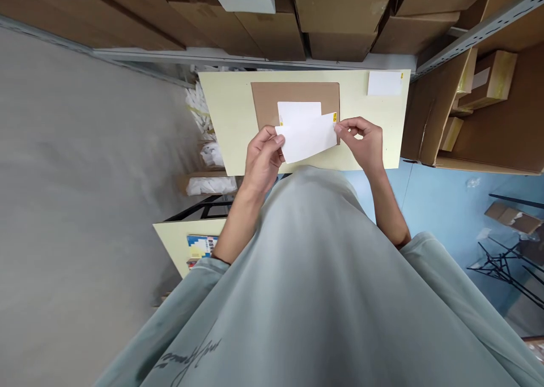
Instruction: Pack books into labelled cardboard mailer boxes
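My left hand (264, 157) pinches the left edge of a white sheet (309, 137) with a small yellow mark at its top right corner. My right hand (362, 140) pinches the same sheet at its right edge, fingers curled. The sheet is held just above a pale yellow table (229, 120). Under it lies a brown cardboard piece (266, 98) with another white sheet (297, 110) resting on it.
A further white sheet (385, 83) lies at the table's far right corner. Shelves with cardboard boxes (340, 13) stand behind and to the right. White bagged items (210, 149) sit left of the table. A second pale surface with a printed booklet (200, 248) is below left.
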Motion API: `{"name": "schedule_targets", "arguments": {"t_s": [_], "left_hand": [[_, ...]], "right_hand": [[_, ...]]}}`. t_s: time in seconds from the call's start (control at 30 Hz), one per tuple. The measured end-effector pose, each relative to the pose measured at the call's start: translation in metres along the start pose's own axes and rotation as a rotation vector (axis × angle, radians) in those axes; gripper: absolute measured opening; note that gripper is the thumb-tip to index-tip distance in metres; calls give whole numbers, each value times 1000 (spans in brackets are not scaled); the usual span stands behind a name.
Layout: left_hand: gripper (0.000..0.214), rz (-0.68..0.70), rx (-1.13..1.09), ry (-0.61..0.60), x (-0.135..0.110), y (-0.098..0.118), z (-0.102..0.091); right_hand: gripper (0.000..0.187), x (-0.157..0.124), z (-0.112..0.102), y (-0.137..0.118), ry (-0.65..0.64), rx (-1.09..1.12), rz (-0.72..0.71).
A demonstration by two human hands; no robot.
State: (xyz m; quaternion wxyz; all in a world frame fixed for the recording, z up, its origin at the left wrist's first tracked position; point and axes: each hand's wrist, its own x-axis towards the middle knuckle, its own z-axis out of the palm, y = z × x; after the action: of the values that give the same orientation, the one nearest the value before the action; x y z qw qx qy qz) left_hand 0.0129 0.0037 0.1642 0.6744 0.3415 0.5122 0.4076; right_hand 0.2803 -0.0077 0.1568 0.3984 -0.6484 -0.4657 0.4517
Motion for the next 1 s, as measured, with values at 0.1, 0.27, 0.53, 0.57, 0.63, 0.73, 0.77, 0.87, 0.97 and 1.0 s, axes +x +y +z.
{"name": "schedule_targets", "arguments": {"t_s": [0.1,0.27,0.53,0.57,0.63,0.73,0.77,0.87,0.97,1.0], "left_hand": [[55,0,3,-24,-2,3,5],[59,72,126,0,2,2,5],[51,330,369,143,46,-3,-15],[50,333,359,139,54,-1,-18],[46,324,319,128,69,2,-25],[37,290,244,147,90,4,-36],[35,275,226,154,97,1,-40],[34,233,200,137,115,-15,-54],[38,214,216,89,130,-44,-66],[41,213,224,74,134,-53,-70]], "right_hand": [[20,1,-4,6,-14,46,35],[23,1,-9,7,-66,95,40],[34,11,-1,-1,-11,-2,-132],[36,17,2,2,-8,-9,-153],[41,29,9,9,-11,-24,-184],[44,48,19,22,-38,-53,-196],[44,53,23,26,-47,-61,-193],[42,67,33,43,-75,-74,-167],[39,76,41,61,-84,-78,-112],[38,78,43,66,-85,-83,-89]]}}
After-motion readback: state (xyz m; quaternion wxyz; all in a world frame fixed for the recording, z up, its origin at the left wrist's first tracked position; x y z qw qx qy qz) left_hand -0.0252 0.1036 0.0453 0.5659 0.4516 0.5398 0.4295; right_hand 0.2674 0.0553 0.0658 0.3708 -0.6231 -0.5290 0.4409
